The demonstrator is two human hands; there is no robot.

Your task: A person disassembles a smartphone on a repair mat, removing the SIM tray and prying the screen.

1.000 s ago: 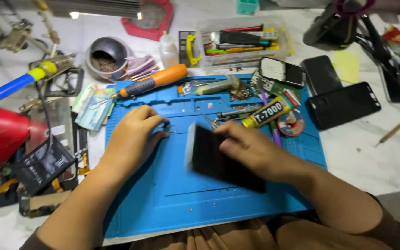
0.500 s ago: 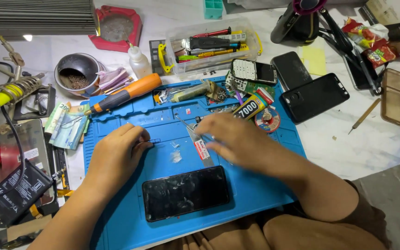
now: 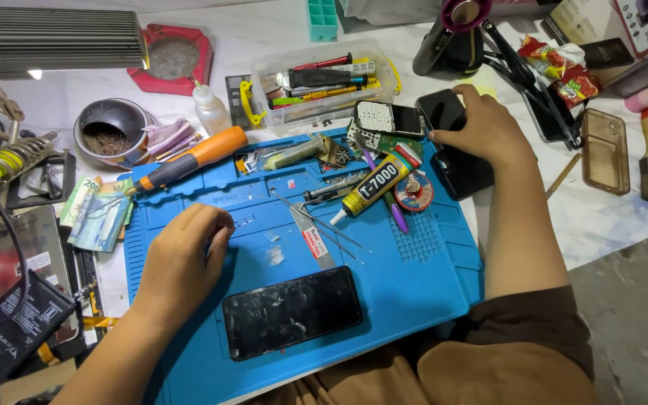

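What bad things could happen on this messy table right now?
The phone lies at the blue mat's near edge, so an arm might knock it off. The glue tube and tweezers sit close together; glue could smear them. The right hand reaches over clutter and may bump things.

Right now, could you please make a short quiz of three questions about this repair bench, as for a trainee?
1. True or false: the right hand rests on a black phone lying beside the blue silicone mat.
2. What lies on the mat nearest the person's body?
A. a paintbrush
B. a dark phone, screen up
C. a glue tube
3. What tool with an orange handle lies at the mat's upper left corner?

Key:
1. True.
2. B, the dark phone.
3. The orange-handled screwdriver; the left hand is curled on the mat below it.
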